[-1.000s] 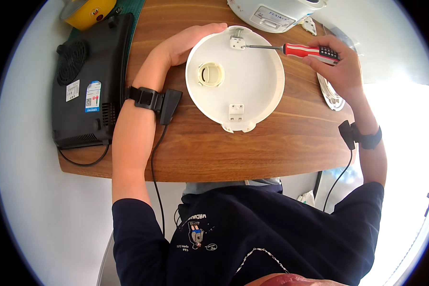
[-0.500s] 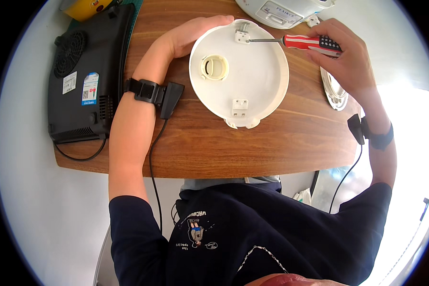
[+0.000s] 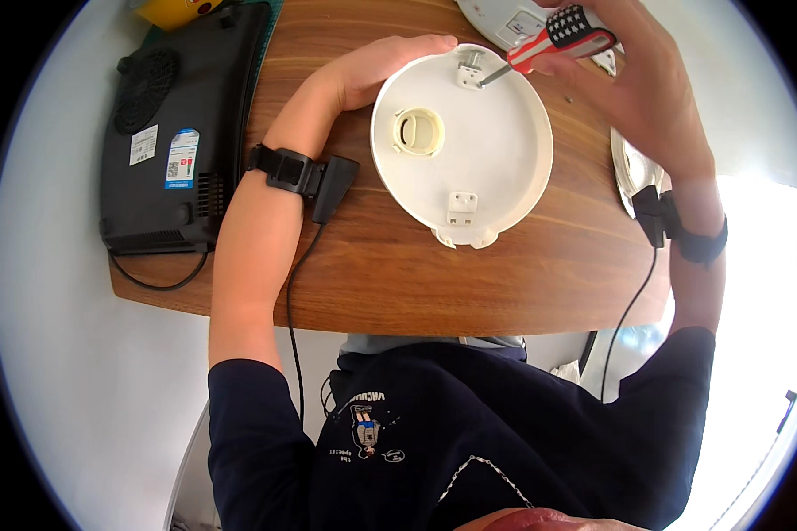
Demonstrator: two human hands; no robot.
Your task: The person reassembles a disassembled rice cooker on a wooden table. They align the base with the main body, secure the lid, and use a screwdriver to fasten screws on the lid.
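A round white plastic lid [image 3: 491, 168] lies on the table with its hollow side up. My left hand [image 3: 383, 69] grips its upper left rim; the fingers beneath are partly hidden. In my right hand [image 3: 633, 84] is a screwdriver [image 3: 558, 44] with a red, white and black starred handle. Its shaft slants down to the left, the tip at a small white bracket [image 3: 470, 76] inside the lid's far edge. Just above the bracket sits a metal spring-like part [image 3: 473, 58]. A cream round fitting [image 3: 419, 131] stands on the lid's left side, and a second white bracket [image 3: 462, 208] near its close edge.
At left lies a black appliance [image 3: 173, 146] with a round vent and a cord. A white appliance [image 3: 496, 19] stands at the far edge, partly behind my right hand. A shiny round metal piece [image 3: 636, 168] lies near my right wrist. A yellow object [image 3: 173, 12] is at far left.
The screwdriver has tilted from nearly level to a steeper slant, its handle raised, with my right hand moving up. The lid appears slightly farther right in view, along with the other things.
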